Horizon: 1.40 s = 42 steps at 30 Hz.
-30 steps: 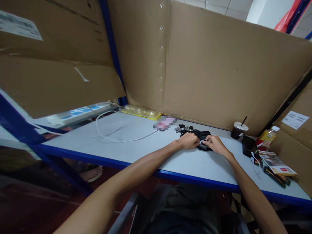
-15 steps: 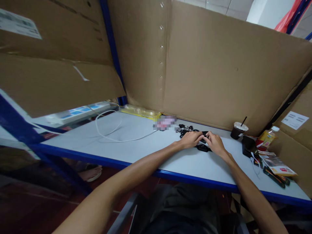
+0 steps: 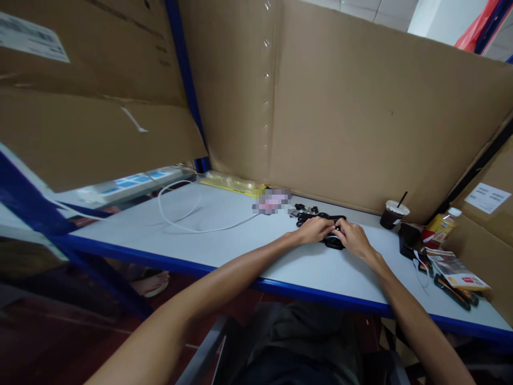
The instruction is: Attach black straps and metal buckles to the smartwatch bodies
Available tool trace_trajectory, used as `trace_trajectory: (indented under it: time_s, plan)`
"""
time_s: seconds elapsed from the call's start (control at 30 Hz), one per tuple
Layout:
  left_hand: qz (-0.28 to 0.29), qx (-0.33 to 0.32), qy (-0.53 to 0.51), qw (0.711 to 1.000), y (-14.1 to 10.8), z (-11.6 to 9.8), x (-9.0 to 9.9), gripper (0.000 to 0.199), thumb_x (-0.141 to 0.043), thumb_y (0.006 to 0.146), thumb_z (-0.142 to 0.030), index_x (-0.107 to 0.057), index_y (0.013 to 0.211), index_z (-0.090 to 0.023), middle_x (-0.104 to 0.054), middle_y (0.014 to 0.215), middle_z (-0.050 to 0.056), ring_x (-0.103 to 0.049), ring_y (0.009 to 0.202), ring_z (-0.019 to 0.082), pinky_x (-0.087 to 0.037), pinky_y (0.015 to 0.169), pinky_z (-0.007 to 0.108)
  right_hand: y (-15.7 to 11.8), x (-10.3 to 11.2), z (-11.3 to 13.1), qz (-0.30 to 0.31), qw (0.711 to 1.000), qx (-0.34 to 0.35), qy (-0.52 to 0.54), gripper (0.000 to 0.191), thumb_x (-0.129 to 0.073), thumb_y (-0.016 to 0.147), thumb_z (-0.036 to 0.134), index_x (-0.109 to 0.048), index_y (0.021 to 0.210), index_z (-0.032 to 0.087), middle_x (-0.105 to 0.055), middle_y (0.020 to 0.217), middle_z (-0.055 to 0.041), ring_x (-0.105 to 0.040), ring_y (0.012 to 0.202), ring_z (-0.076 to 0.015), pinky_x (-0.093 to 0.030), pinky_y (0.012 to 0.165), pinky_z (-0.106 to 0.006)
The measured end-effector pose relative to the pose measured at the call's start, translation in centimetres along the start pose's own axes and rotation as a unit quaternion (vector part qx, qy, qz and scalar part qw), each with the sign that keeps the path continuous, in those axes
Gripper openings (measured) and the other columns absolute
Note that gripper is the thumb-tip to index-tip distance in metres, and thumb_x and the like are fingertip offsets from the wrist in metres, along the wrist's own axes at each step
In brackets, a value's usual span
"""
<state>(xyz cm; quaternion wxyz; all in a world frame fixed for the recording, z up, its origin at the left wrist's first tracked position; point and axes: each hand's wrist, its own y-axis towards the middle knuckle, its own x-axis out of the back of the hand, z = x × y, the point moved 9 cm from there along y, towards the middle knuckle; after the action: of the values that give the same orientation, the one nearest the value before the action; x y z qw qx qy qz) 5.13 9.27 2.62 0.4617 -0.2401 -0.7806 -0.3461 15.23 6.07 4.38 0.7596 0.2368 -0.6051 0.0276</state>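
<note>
I watch the left hand and right hand meet over black strap gear, probably bracing it against the table; I cannot tell either grip.

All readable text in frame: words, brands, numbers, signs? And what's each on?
None can be read.
White label, left cardboard panel: printed lines, too blurred.
White sticker, right cardboard panel: print too small.
Packet: white marks on a red patch, too small.
Bottle: label print too blurred.
Drink cup: pale tag, nothing legible.
Black device by the hands: nothing legible.
</note>
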Motion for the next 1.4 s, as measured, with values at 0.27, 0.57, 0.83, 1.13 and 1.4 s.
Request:
trace_trajectory:
  time_s: [0.27,0.57,0.83,1.13,1.4]
  plan:
    - [-0.012,0.004,0.039,0.999,-0.3,-0.8,0.6,0.029,-0.04,0.106,-0.028,-0.067,0.106,-0.018,-0.074,0.096,0.009,-0.069,0.087,0.022,-0.041,0.069,0.028,-0.1,0.0,0.2,-0.013,1.0,0.012,0.008,0.012,-0.056,0.098,0.024,-0.065,0.106,0.022,-0.073,0.088,-0.0053,-0.065,0.08,-0.0205,-0.038,0.07,-0.028]
    - [-0.039,0.042,0.028,0.998,0.1,0.1,0.8,0.025,-0.047,0.101,-0.026,-0.071,0.097,-0.018,-0.075,0.086,0.007,-0.068,0.078,0.021,-0.037,0.065,0.027,0.1,0.2,-0.2,-0.061,0.994,0.004,0.086,0.014,-0.056,0.092,0.02,-0.063,0.104,0.023,-0.071,0.081,-0.0014,-0.063,0.071,-0.0187,-0.039,0.067,-0.027]
    - [-0.071,0.071,0.004,0.995,0.3,1.8,1.4,0.022,-0.054,0.097,-0.028,-0.073,0.09,-0.019,-0.073,0.078,0.006,-0.065,0.072,0.02,-0.033,0.064,0.027,0.1,1.3,-0.8,-0.078,0.994,-0.015,0.072,0.019,-0.055,0.093,0.021,-0.068,0.106,0.023,-0.075,0.085,-0.0025,-0.065,0.073,-0.0187,-0.04,0.068,-0.027]
    - [-0.188,0.172,0.009,0.967,0.2,7.2,5.4,0.029,-0.048,0.099,-0.028,-0.073,0.089,-0.017,-0.073,0.079,0.007,-0.062,0.073,0.02,-0.032,0.065,0.028,0.2,0.9,-3.2,-0.04,0.994,-0.104,0.01,0.018,-0.057,0.099,0.024,-0.072,0.108,0.024,-0.08,0.095,-0.0043,-0.071,0.087,-0.022,-0.041,0.073,-0.028]
    - [-0.217,0.232,0.013,0.948,-0.8,11.8,7.1,0.03,-0.049,0.096,-0.026,-0.074,0.083,-0.016,-0.074,0.08,0.009,-0.062,0.073,0.019,-0.034,0.066,0.027,0.1,0.5,-2.3,-0.013,0.996,-0.087,0.002,0.016,-0.054,0.1,0.024,-0.069,0.105,0.024,-0.077,0.092,-0.0033,-0.067,0.08,-0.0194,-0.037,0.068,-0.027]
